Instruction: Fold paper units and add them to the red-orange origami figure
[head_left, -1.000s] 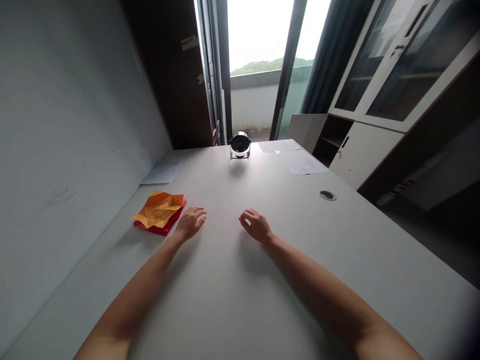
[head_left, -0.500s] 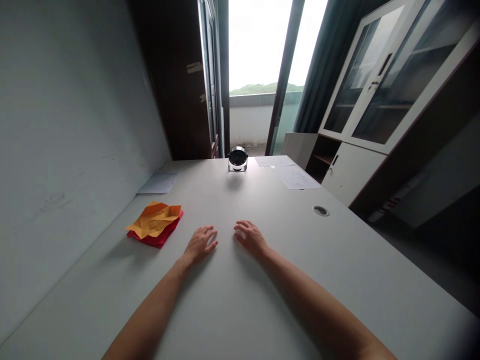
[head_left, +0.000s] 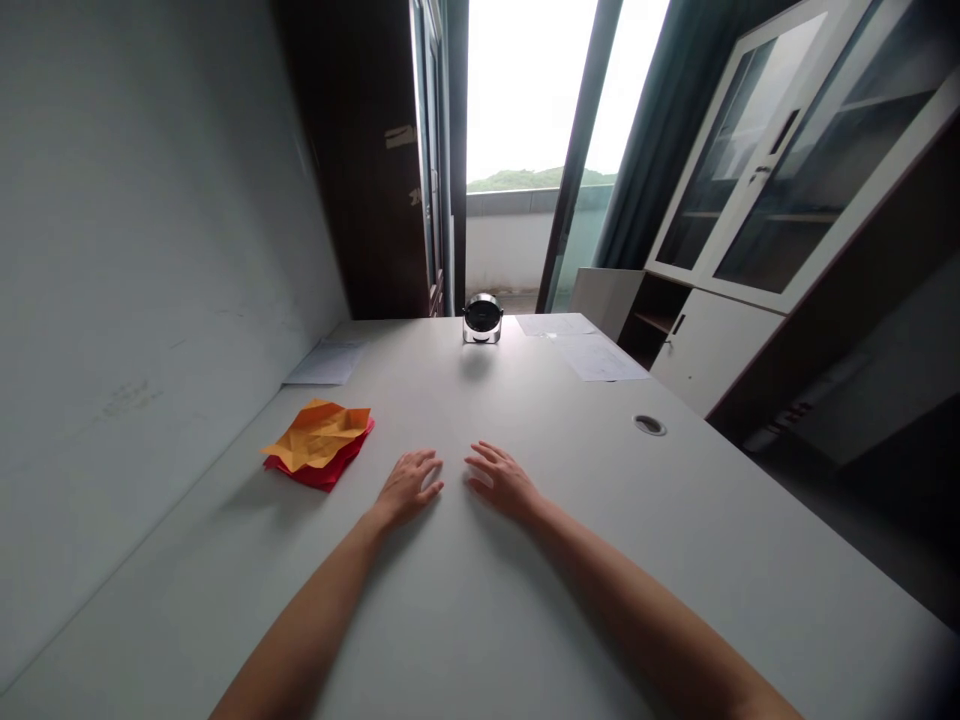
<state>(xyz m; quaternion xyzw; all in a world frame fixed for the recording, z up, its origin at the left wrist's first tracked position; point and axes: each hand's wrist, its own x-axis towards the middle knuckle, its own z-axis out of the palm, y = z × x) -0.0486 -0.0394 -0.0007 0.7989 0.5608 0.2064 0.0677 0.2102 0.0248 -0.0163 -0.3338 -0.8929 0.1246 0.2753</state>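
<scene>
On the desk (head_left: 465, 620), beyond the left hand (head_left: 407, 487) at its left, creased orange paper (head_left: 319, 437) lies over red paper (head_left: 321, 479); both seem light, easily torn, best pinched at an edge. Left hand and right hand (head_left: 504, 484) hold nothing.

Daylight is admitted by the window (head_left: 525, 95). Right of it, a dark curtain (head_left: 654, 165) is hung and a glass-doored white cabinet (head_left: 716, 335) is set; left of it, a dark panel (head_left: 360, 170) is flanked by a scuffed pale wall (head_left: 135, 260).
</scene>
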